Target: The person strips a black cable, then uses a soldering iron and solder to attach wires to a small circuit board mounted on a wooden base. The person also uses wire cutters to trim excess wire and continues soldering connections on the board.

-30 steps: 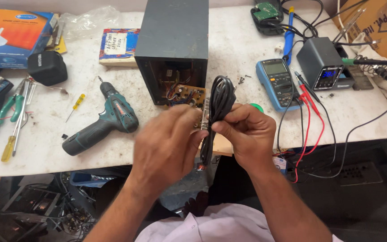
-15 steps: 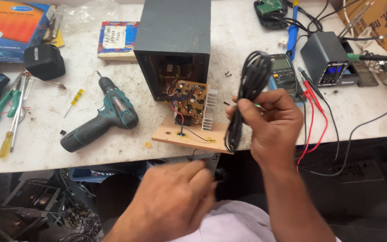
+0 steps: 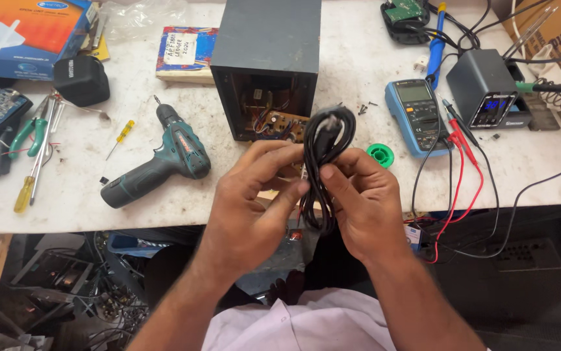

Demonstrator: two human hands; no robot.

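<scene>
Both hands meet in front of me over the bench edge, gripping a coiled black cable (image 3: 325, 140). My left hand (image 3: 254, 198) pinches the coil from the left. My right hand (image 3: 365, 205) clasps it from the right, with the loop sticking up above the fingers. Just behind the cable stands a dark grey box (image 3: 267, 58), open at the front, with a circuit board (image 3: 280, 123) and wires showing inside.
A green cordless drill (image 3: 163, 156) lies left of the box. Screwdrivers and pliers (image 3: 30, 149) lie further left. A blue multimeter (image 3: 417, 114) with red and black leads, a soldering station (image 3: 485, 94) and a green solder spool (image 3: 379, 155) sit to the right.
My left hand rose from below the bench edge and took hold of the cable. My right hand brought the coil left and lower, in front of the box.
</scene>
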